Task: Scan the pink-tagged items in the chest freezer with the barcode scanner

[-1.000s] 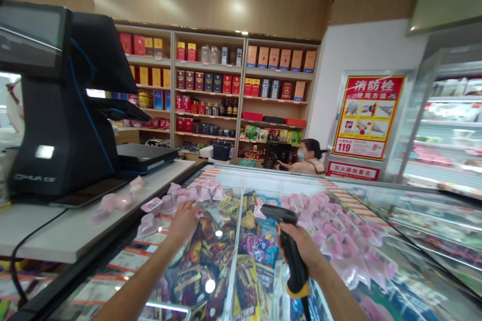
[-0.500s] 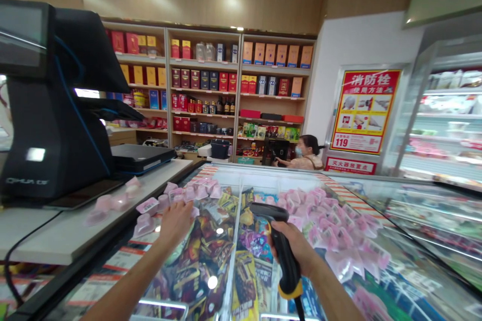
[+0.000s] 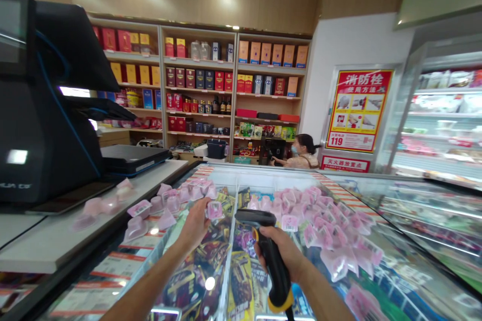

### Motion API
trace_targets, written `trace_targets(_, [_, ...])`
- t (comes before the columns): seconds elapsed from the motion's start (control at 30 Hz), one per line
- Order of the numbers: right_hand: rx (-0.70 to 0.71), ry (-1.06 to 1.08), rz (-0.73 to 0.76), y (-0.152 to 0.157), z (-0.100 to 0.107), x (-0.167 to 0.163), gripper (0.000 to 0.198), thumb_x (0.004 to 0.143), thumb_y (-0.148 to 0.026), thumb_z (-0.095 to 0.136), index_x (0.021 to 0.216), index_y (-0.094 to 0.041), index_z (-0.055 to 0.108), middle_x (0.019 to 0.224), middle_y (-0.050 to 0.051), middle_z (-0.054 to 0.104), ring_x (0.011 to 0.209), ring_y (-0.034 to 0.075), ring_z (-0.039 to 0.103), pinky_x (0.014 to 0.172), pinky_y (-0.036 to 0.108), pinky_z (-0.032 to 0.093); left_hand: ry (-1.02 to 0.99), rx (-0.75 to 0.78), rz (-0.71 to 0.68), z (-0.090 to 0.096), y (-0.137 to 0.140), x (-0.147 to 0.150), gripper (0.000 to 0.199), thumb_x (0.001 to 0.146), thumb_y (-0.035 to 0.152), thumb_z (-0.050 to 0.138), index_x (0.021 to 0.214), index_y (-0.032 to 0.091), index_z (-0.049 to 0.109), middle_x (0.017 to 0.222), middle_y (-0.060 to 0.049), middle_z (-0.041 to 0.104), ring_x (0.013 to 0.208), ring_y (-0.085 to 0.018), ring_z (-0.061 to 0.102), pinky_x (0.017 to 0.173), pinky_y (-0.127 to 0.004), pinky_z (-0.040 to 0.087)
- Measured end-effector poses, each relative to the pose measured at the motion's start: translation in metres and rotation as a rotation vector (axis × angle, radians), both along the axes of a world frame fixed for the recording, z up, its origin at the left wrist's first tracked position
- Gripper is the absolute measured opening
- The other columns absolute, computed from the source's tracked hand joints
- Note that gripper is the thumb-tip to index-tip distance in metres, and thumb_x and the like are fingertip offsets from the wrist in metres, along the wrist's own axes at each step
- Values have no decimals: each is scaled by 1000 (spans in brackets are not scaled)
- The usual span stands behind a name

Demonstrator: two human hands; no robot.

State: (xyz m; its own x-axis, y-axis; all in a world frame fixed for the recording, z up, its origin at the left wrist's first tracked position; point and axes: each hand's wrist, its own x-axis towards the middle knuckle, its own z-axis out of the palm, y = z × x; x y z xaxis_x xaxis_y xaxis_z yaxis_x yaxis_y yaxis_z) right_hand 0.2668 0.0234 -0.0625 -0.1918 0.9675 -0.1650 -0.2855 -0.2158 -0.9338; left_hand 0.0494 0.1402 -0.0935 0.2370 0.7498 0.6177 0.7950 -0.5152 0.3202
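My left hand (image 3: 196, 223) pinches a small pink plastic cup (image 3: 215, 210), its barcode label turned toward the scanner. In my right hand (image 3: 282, 248) is a black and yellow barcode scanner (image 3: 276, 266), its head pointing left at the cup, a short gap apart. Several similar pink cups (image 3: 173, 203) lie to the left on the freezer's glass top. A larger heap of pink cups (image 3: 324, 215) is spread over the glass to the right, many with white barcode labels showing. Beneath the glass are wrapped frozen goods (image 3: 203, 266).
A black checkout terminal (image 3: 45, 110) stands on the white counter (image 3: 68, 241) at left, with a few pink cups (image 3: 101, 205) beside it. Behind the freezer, a person (image 3: 301, 153) works near shelves of boxed goods (image 3: 199, 80). A refrigerated case (image 3: 444, 125) is at right.
My left hand has picked up a pink cup from the left group and moved right with it. The scanner has shifted slightly left in my right hand. The view has turned slightly right.
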Motion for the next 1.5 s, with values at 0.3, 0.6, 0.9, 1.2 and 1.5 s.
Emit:
trace_targets(0.3, [-15,13,-37,0,3,3,29,67,-42,49,66,-13,50,52,0,56,36,8,48,33,19,36,-89,-116,-47,-3,-4,9,58,62,5,44,117,14,30,115,-10,49,104,-19,47,89,-31,34])
trace_targets(0.6, [44,17,-441,4,20,60,22,67,-37,52,65,-15,49,48,-1,55,35,8,48,33,18,38,-152,-244,-106,-3,-4,70,50,66,11,47,114,15,31,100,-8,57,93,-17,54,76,-27,41])
trace_targets(0.9, [23,-25,-535,8,16,77,22,66,-37,53,66,-15,50,44,-2,53,34,9,47,32,18,38,-92,-324,-118,-5,-3,131,41,66,14,50,105,15,36,78,-4,62,71,-15,60,57,-21,38])
trace_targets(1.2, [0,6,-444,6,15,63,22,66,-36,53,65,-15,49,48,-1,55,36,9,49,33,19,39,41,-188,191,28,-9,12,43,69,19,45,111,14,40,115,-11,46,108,-25,40,89,-32,28])
trace_targets(1.5, [-16,-33,-201,4,7,28,27,68,-41,50,64,-14,51,48,0,54,36,8,47,33,18,38,-24,-344,418,15,-6,-87,24,63,22,48,85,13,53,81,-11,63,82,-27,57,71,-35,40])
